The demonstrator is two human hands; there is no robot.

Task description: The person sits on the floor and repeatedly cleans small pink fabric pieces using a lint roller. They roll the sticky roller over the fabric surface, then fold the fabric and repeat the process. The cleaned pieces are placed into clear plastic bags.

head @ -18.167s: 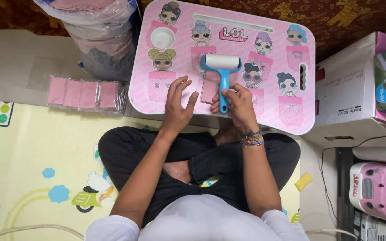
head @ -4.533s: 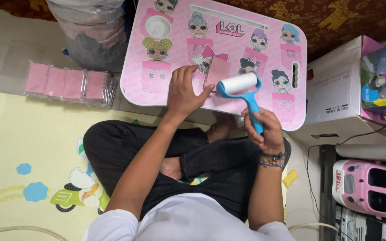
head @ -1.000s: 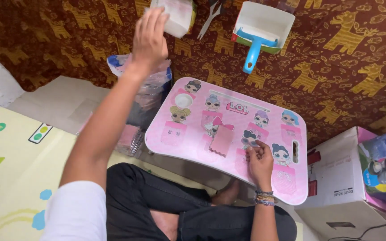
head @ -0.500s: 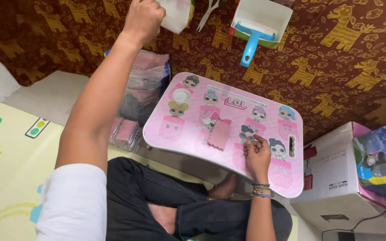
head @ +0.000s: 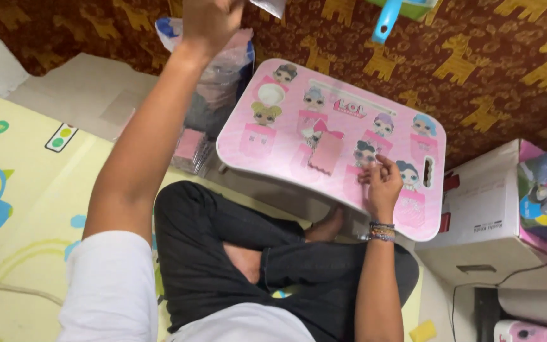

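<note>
Two hands are in view, well apart. We find the left hand (head: 209,22) raised at the top edge, fingers curled toward a white item (head: 268,6) that is mostly cut off by the edge; we cannot tell whether they grip it. The right hand (head: 381,183) lies on the pink lap table (head: 267,152), palm down, fingers loosely bent and grasping nothing, a beaded bracelet (head: 382,231) at the wrist.

The lap table is a glossy, rounded-corner board printed with cartoon doll figures, with a slot handle at its right end. A small pink square piece (head: 327,152) with a scalloped edge lies flat near its middle, just left of the right hand and apart from it. Beyond the far left corner stands a crinkled clear plastic bag (head: 223,76) of pink items, and a row of small wrapped pink packs (head: 191,149) lies on the floor beneath that corner. A blue plastic handle (head: 386,20) pokes in at the top over the brown patterned carpet (head: 489,76). A white cardboard box (head: 482,209) sits to the right; a foam play mat (head: 26,190) with road pictures lies to the left.

Against the picture half a second back, we note the left hand reaching farther up and the white tray with the roller mostly gone from view; the right hand stays on the table.
</note>
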